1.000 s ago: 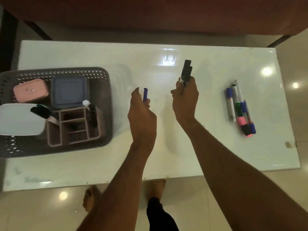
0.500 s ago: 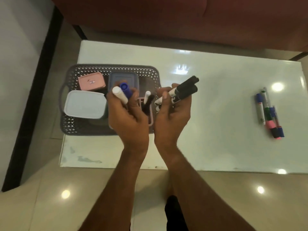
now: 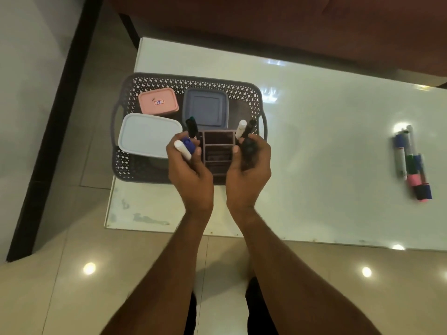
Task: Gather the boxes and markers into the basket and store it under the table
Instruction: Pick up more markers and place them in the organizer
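Observation:
A grey perforated basket (image 3: 154,82) stands at the left end of the white table (image 3: 326,131). Inside lie a pink box (image 3: 158,101), a blue-grey box (image 3: 205,108), a white box (image 3: 147,134) and a brown divided organizer (image 3: 219,151) with markers standing in it. My left hand (image 3: 191,170) holds a blue-capped and a white-ended marker (image 3: 185,147) over the organizer's left side. Over its right side, my right hand (image 3: 249,165) grips black markers (image 3: 249,146), tips pointing down. Several more markers (image 3: 411,163) lie in a bunch on the table's right.
A dark red sofa (image 3: 266,25) runs along the table's far edge. Glossy beige floor tiles (image 3: 72,274) surround the table, and a dark strip (image 3: 53,122) crosses the floor on the left. My legs show below the table's near edge.
Both hands travelled left from the table's middle to above the basket. The black markers in my right hand swung from pointing up and outward to pointing down at the organizer.

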Tool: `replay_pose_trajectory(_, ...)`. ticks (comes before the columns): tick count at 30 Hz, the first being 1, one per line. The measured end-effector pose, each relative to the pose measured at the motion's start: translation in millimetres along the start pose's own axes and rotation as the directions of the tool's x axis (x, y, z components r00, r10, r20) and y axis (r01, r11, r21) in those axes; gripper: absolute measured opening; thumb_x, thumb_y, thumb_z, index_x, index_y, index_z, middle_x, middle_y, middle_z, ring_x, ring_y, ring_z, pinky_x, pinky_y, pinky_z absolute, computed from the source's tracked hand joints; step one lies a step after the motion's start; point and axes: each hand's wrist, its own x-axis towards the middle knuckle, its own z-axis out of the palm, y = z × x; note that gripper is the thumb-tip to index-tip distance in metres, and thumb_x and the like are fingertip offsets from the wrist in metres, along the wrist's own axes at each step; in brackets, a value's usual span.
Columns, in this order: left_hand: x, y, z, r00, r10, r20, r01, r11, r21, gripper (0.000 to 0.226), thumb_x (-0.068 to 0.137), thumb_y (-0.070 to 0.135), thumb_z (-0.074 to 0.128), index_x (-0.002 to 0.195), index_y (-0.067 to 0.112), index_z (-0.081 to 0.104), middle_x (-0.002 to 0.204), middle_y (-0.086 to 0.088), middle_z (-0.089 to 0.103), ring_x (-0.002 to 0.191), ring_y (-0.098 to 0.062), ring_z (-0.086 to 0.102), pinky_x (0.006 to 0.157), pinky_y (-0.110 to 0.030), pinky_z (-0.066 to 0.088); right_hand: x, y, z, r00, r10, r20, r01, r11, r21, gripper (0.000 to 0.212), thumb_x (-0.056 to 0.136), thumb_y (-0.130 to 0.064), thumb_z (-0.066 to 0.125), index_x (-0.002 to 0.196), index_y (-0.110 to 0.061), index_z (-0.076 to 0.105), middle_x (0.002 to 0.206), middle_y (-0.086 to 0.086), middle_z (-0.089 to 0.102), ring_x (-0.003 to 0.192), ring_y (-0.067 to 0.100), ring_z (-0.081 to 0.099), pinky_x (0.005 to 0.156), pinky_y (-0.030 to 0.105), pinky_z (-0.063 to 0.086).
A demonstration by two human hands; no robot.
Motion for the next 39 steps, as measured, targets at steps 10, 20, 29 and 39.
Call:
replay_pose_trajectory(10, -2.7, -8.2, 3.3, 0.999, 0.05, 0.019, -0.051, 0.997, 0.05, 0.041, 0.093, -0.012, 0.063, 0.132, -0.006, 0.052, 0.13, -0.01, 0.06, 0.124, 0.002, 0.056, 0.105, -0.011, 0.043, 9.6, 12.3, 1.2, 0.998, 0.058, -0.024, -0.061, 0.987, -0.15, 0.042, 0.098, -0.007, 0.065, 0.137, -0.016, 0.053, 0.13, -0.002, 0.066, 0.122, 0.015, 0.064, 0.098, 0.007, 0.045)
replay_pose_trajectory(20, -3.4, -10.9, 9.2, 0.999, 0.032, -0.001, -0.032, 0.996, 0.083, 0.048, 0.093, -0.011, 0.063, 0.138, -0.006, 0.048, 0.133, -0.002, 0.053, 0.129, 0.015, 0.043, 0.107, -0.004, 0.036, 10.9, 11.0, 0.5, 0.996, 0.089, -0.031, -0.093, 0.982, -0.165, 0.04, 0.097, -0.012, 0.067, 0.136, -0.016, 0.055, 0.129, -0.002, 0.068, 0.119, 0.017, 0.066, 0.103, 0.026, 0.054)
replay_pose_trajectory(29, -6.8, -12.8, 11.4, 0.999, 0.05, -0.011, -0.049, 0.998, 0.05, 0.056, 0.092, -0.01, 0.063, 0.144, -0.002, 0.043, 0.14, 0.01, 0.048, 0.133, 0.008, 0.047, 0.113, -0.028, 0.046, 13.6, 7.5, -14.9, 0.996, 0.077, 0.052, -0.074, 0.995, -0.068, 0.04, 0.096, -0.004, 0.067, 0.133, -0.01, 0.056, 0.129, 0.002, 0.067, 0.118, 0.009, 0.064, 0.093, 0.005, 0.048)
replay_pose_trajectory(39, -33.5, -0.2, 22.2, 0.964, 0.213, -0.159, -0.202, 0.976, 0.08, 0.05, 0.09, -0.014, 0.062, 0.136, -0.018, 0.041, 0.139, -0.031, 0.049, 0.138, -0.026, 0.05, 0.115, -0.032, 0.044, 26.5, 21.4, -68.6, 0.985, -0.004, 0.17, 0.019, 0.996, -0.087, 0.041, 0.095, -0.016, 0.07, 0.134, -0.012, 0.057, 0.131, -0.001, 0.065, 0.119, 0.013, 0.063, 0.102, 0.021, 0.052)
